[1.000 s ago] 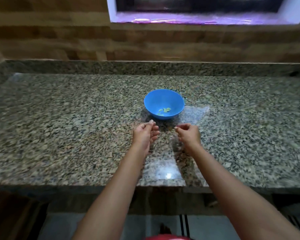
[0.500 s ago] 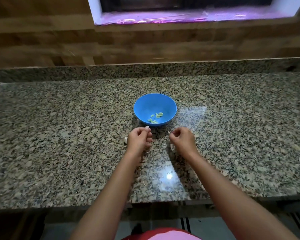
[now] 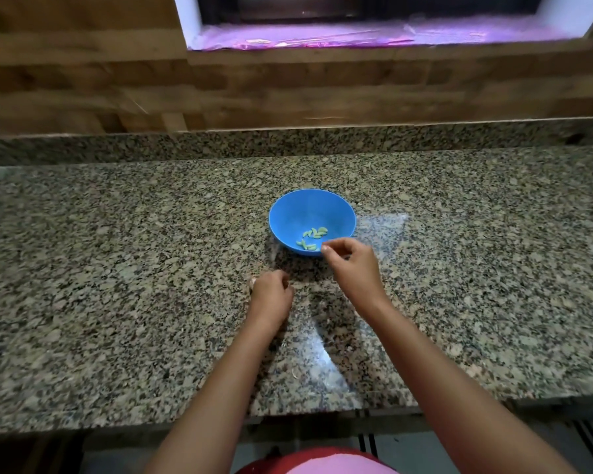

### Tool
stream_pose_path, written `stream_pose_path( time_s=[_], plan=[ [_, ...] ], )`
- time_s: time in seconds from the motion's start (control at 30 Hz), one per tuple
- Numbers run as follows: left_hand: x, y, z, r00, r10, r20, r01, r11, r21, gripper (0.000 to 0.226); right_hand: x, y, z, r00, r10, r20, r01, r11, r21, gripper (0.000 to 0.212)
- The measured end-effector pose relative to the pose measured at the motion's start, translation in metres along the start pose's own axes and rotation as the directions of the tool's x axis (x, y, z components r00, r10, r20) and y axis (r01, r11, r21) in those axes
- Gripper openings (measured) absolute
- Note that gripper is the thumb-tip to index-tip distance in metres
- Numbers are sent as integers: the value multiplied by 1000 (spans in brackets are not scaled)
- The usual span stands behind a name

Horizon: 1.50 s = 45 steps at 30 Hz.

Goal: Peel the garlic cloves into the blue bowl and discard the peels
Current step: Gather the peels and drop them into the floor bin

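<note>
The blue bowl (image 3: 288, 217) stands mid-counter with several pale green peeled garlic cloves (image 3: 311, 238) in its bottom. My right hand (image 3: 353, 268) hovers at the bowl's near rim. Its thumb and fingers pinch a small pale clove at the tips. My left hand (image 3: 271, 294) rests on the counter in front and left of the bowl, with its fingers curled down. A pale unpeeled garlic clove (image 3: 252, 282) peeks out at its left edge. What else the left hand holds is hidden.
The speckled granite counter (image 3: 117, 268) stretches wide on both sides of the bowl. A small bit of peel (image 3: 295, 372) lies near the front edge. A wooden wall and a window sill (image 3: 356, 39) rise behind the backsplash.
My right hand has gone forward from in front of the bowl to its near rim. My left hand has dropped down onto the counter beside the pale clove.
</note>
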State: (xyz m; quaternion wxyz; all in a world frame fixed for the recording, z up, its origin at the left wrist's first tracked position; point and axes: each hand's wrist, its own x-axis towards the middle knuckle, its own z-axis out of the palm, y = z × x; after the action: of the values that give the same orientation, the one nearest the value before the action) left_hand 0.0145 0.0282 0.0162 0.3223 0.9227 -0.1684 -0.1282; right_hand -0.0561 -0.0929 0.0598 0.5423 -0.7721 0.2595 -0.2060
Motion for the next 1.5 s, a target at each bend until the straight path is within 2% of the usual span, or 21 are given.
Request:
stream_pose_path(
  time_s=[0.07, 0.17, 0.2, 0.27, 0.33, 0.37, 0.47, 0.57, 0.63, 0.67, 0.7, 0.73, 0.8, 0.9, 1.13, 1.2, 1.3, 1.37, 1.4, 1.43, 1.5],
  plan=[
    [-1, 2, 4, 998, 62, 23, -65, 986, 154, 27, -15, 10, 0, 998, 58, 38, -59, 998, 18, 18],
    [-2, 2, 8, 996, 81, 43, -88, 980, 178, 24, -26, 24, 0, 976, 200, 81, -202, 979, 26, 20],
    [-3, 2, 8, 997, 68, 39, -72, 990, 117, 21, -27, 27, 1, 961, 254, 110, -261, 964, 50, 18],
    [-6, 2, 7, 998, -26, 63, 40, 971, -235, 15, -29, 30, 1, 915, 345, 208, -379, 912, 155, 11],
    [-10, 6, 4, 985, -86, 151, 160, 786, -598, 16, -29, 29, 2, 872, 377, 311, -467, 832, 299, 7],
    [-11, 8, 4, 981, -82, 176, 182, 703, -688, 17, -28, 27, 1, 861, 373, 347, -489, 794, 360, 8],
    [-16, 14, 6, 977, -46, 207, 193, 597, -778, 19, -27, 21, 0, 847, 376, 376, -524, 712, 468, 8],
    [-19, 14, 8, 985, 18, 170, 119, 647, -753, 21, -22, 18, -1, 856, 414, 309, -516, 723, 461, 5],
    [-20, 10, 10, 991, 116, 63, -58, 810, -583, 26, -19, 22, -5, 918, 336, 211, -381, 895, 232, 7],
    [-21, 5, 12, 980, 197, 22, -171, 899, -403, 30, -17, 27, -8, 960, 231, 160, -232, 973, -16, 9],
    [-23, 0, 16, 959, 282, 16, -274, 941, -198, 35, -16, 31, -12, 983, 90, 161, -39, 954, -296, 11],
    [-26, -5, 20, 934, 354, 39, -354, 935, -14, 39, -16, 36, -15, 975, -26, 223, 140, 845, -515, 13],
    [-27, -15, 27, 898, 421, 127, -440, 869, 226, 45, -14, 44, -18, 917, -121, 381, 373, 602, -706, 16],
    [-23, -21, 32, 890, 418, 181, -455, 815, 359, 49, -10, 44, -19, 835, -116, 539, 534, 410, -739, 17],
    [-23, -22, 35, 884, 447, 135, -464, 806, 369, 47, 1, 36, -18, 726, -70, 684, 673, 278, -686, 25],
    [-24, -22, 36, 885, 447, 126, -462, 817, 345, 47, 1, 37, -15, 736, -69, 674, 667, 251, -702, 26],
    [-25, -23, 37, 884, 453, 110, -463, 823, 330, 46, -5, 42, -11, 743, -190, 642, 668, 281, -689, 23],
    [-24, -25, 38, 872, 480, 94, -482, 812, 330, 46, -10, 49, -10, 773, -283, 568, 634, 356, -686, 20],
    [-23, -25, 39, 864, 496, 88, -497, 810, 312, 45, -11, 56, -10, 802, -329, 498, 597, 425, -680, 20],
    [-24, -25, 38, 858, 509, 66, -508, 822, 259, 42, -14, 61, -10, 860, -301, 413, 510, 560, -653, 17],
    [-29, -21, 36, 884, 462, -67, -463, 886, -9, 32, -18, 62, -11, 978, -117, 174, 189, 851, -491, 3]
  ],
)
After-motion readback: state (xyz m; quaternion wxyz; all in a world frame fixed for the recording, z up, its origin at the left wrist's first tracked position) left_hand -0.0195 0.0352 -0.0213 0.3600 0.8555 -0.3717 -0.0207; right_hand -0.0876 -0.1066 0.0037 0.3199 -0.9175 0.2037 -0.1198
